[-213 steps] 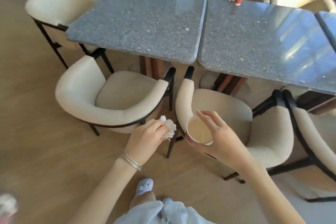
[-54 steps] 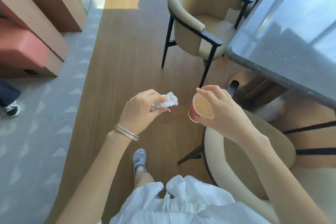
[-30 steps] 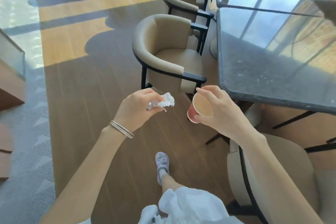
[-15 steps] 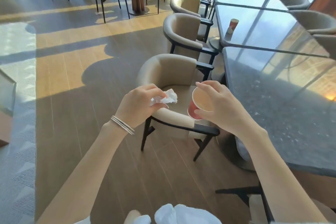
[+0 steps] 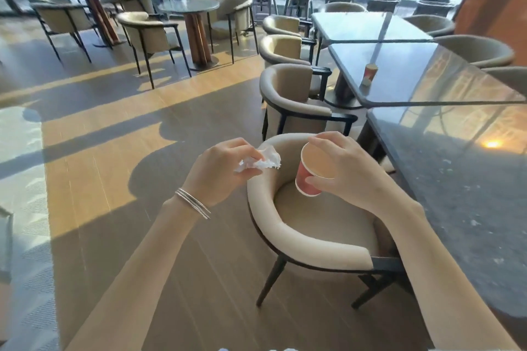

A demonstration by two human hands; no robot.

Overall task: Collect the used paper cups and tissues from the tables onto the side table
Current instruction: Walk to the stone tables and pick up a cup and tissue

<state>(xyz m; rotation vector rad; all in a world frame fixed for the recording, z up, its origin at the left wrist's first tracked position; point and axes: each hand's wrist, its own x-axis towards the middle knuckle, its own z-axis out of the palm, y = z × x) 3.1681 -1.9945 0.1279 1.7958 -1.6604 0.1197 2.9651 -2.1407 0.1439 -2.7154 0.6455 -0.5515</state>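
Fingers and thumb of the right hand (image 5: pixel 345 171) are curling round a red paper cup (image 5: pixel 309 179), its long axis nearly upright and its mouth facing up, while the left hand (image 5: pixel 219 171) is pinching a crumpled tissue (image 5: pixel 262 161), both above a chair (image 5: pixel 285 225); I am judging this as the carrying step, and reaching another cup (image 5: pixel 370 71) on the table (image 5: pixel 427 74) ahead is probably calling for one freed hand.

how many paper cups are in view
2. One red paper cup is gripped in the right hand; a second cup stands on the dark table ahead. Others may be hidden.
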